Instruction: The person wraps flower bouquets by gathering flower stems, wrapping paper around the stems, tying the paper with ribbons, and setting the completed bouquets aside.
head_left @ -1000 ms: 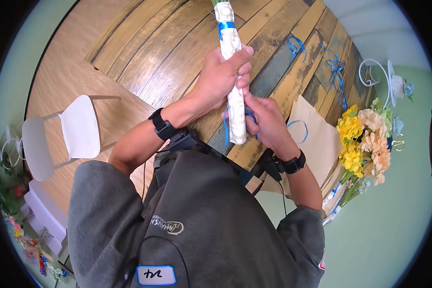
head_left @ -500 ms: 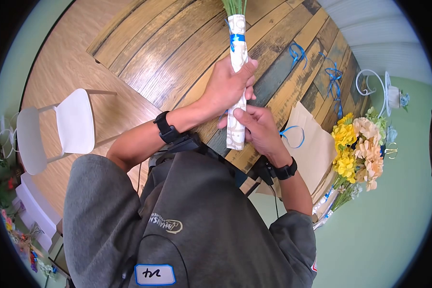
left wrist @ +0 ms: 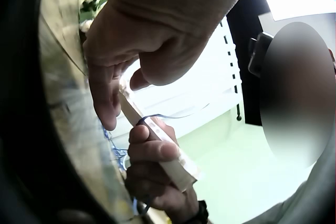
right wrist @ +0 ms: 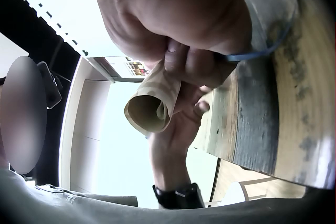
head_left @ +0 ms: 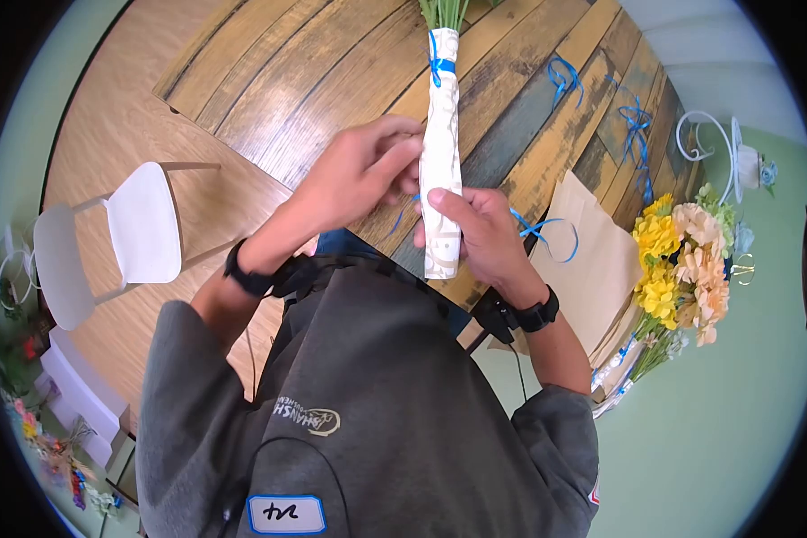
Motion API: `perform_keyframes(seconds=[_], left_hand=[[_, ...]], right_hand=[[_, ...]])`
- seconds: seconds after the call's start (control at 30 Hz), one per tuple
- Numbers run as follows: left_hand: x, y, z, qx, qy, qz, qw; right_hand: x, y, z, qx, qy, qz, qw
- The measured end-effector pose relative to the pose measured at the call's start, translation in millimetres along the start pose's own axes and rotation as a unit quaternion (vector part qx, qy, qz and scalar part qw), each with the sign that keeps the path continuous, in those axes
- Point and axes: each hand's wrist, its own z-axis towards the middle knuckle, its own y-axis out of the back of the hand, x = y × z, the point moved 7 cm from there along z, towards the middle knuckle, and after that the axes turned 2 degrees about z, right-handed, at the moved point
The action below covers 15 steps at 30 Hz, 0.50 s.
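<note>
A bouquet (head_left: 441, 125) wrapped in white patterned paper stands over the table's near edge in the head view, green stems (head_left: 443, 13) showing at its top. A blue ribbon (head_left: 442, 67) is tied round its upper part. My right hand (head_left: 482, 231) grips the lower wrap, thumb on the front and fingers behind. Another blue ribbon (left wrist: 157, 116) comes out at the right hand's fingers in the left wrist view. Beside the wrap's left edge is my left hand (head_left: 354, 170), its fingers loosely bent. The right wrist view shows the wrap's hollow lower end (right wrist: 148, 113).
Cut blue ribbons (head_left: 637, 134) lie on the wooden table (head_left: 287, 90). Brown paper sheets (head_left: 583, 251) and finished yellow and peach bouquets (head_left: 681, 260) are at the right. A white wire stand (head_left: 733, 161) is behind them. On the left stands a white chair (head_left: 143, 224).
My left hand has let go of the wrap and moved to its left side. The right hand keeps its grip low on the bouquet, which now stands more upright than one second ago.
</note>
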Motion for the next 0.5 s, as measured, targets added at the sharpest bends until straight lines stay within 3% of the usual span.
perform_keyframes(seconds=[0.13, 0.27, 0.33, 0.5], left_hand=[[11.3, -0.6, -50.6, 0.002, -0.111, 0.099, 0.989], [21.1, -12.8, -62.1, -0.015, -0.151, 0.135, 0.979], [6.7, -12.2, -61.9, -0.063, -0.253, 0.160, 0.952], [17.6, -11.5, -60.2, -0.062, -0.256, 0.130, 0.956]], right_hand=[[-6.2, 1.6, 2.5, -0.011, -0.009, -0.015, 1.000], [-7.8, -7.1, 3.1, 0.001, -0.014, -0.022, 1.000], [-9.3, -8.3, 3.5, -0.010, -0.006, -0.029, 1.000], [-15.8, -3.2, 4.3, -0.006, 0.009, -0.053, 0.999]])
